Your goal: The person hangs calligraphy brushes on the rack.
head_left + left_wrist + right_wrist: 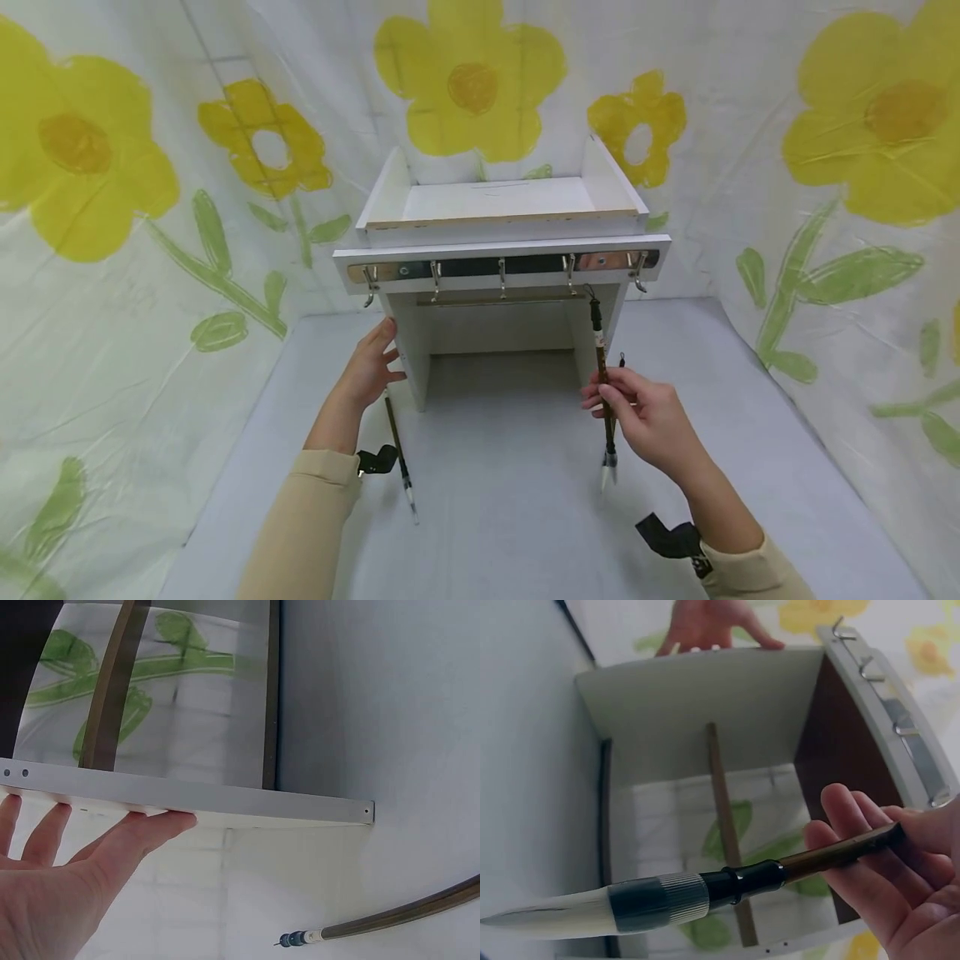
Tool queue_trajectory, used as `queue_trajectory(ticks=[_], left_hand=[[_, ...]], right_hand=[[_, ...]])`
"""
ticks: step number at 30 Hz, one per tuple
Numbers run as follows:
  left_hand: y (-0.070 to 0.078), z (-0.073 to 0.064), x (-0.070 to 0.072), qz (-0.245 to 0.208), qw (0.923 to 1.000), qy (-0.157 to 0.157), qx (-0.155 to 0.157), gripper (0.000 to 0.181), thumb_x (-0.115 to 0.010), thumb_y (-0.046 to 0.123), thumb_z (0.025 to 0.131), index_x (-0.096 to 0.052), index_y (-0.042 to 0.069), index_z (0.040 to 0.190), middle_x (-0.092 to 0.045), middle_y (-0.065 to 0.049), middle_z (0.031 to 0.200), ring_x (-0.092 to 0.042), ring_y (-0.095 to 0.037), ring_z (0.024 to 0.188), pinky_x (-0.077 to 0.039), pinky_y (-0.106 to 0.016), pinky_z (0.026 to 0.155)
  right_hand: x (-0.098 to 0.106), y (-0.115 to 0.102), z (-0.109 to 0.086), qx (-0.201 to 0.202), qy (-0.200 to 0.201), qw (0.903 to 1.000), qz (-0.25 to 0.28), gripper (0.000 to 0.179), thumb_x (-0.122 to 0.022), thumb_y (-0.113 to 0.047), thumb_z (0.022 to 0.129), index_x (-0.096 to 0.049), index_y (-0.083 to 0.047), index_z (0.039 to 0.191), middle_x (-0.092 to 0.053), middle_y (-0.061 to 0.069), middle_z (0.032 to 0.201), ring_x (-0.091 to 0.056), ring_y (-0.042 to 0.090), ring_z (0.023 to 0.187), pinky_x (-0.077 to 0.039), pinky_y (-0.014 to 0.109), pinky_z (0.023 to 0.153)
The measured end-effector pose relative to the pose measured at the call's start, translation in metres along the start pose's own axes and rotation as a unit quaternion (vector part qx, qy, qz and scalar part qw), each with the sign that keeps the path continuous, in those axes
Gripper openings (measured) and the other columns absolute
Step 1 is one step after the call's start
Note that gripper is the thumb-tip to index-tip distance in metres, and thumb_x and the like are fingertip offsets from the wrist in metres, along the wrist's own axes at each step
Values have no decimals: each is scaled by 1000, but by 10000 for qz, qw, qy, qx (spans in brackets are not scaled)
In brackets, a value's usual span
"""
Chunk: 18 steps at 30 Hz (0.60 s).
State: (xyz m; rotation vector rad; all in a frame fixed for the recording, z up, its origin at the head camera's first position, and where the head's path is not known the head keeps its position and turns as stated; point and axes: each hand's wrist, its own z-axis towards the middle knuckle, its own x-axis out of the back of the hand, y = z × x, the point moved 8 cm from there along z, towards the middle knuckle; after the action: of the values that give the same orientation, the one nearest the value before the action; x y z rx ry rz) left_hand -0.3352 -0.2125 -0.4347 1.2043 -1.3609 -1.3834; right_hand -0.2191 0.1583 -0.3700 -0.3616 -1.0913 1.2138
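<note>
My right hand [647, 417] pinches the handle of a calligraphy brush [598, 342], held upright with its pale bristles down. The hanging loop at its top lies close below one of the metal hooks [570, 271] on the white shelf's front rail. Bristles [562, 911] and black ferrule fill the lower left of the right wrist view. Behind this hand, a second brush [622, 360] shows only in part. My left hand [367, 367] rests its extended fingers against the outer side of the white shelf [225, 796]. Near that wrist lies another brush [397, 450] on the table.
Several hooks line a metal strip [525, 265] along the shelf's front. A thin wooden bar [724, 802] crosses inside, and an open tray top [495, 198] sits above. The pale table [495, 517] runs back to a flower-printed curtain [472, 92].
</note>
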Motion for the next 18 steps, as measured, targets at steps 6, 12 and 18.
queue_trajectory(ticks=[6, 12, 18], left_hand=[[-1, 1, 0, 47, 10000, 18, 20, 62, -37, 49, 108, -19, 27, 163, -9, -4, 170, -13, -46, 153, -28, -76, 107], [-2, 1, 3, 95, 10000, 17, 1, 62, -37, 50, 108, -19, 28, 163, -9, -5, 170, -13, -46, 153, -28, -77, 107], [0, 0, 4, 138, 9999, 19, -40, 64, -39, 53, 107, -19, 29, 163, -8, -4, 170, -12, -47, 153, -27, -77, 107]], right_hand=[[-8, 1, 0, -42, -121, 9999, 33, 14, -58, 1, 101, -65, 0, 113, -76, 10, 101, -75, 13, 85, -61, 26, 70], [-12, 7, 5, -98, -220, 9997, 68, 15, -57, -2, 102, -65, 2, 113, -75, 16, 101, -76, 21, 83, -61, 25, 69], [-16, 13, 12, -217, -241, 9995, 30, 16, -56, -4, 103, -66, 2, 114, -75, 16, 103, -75, 21, 84, -60, 24, 70]])
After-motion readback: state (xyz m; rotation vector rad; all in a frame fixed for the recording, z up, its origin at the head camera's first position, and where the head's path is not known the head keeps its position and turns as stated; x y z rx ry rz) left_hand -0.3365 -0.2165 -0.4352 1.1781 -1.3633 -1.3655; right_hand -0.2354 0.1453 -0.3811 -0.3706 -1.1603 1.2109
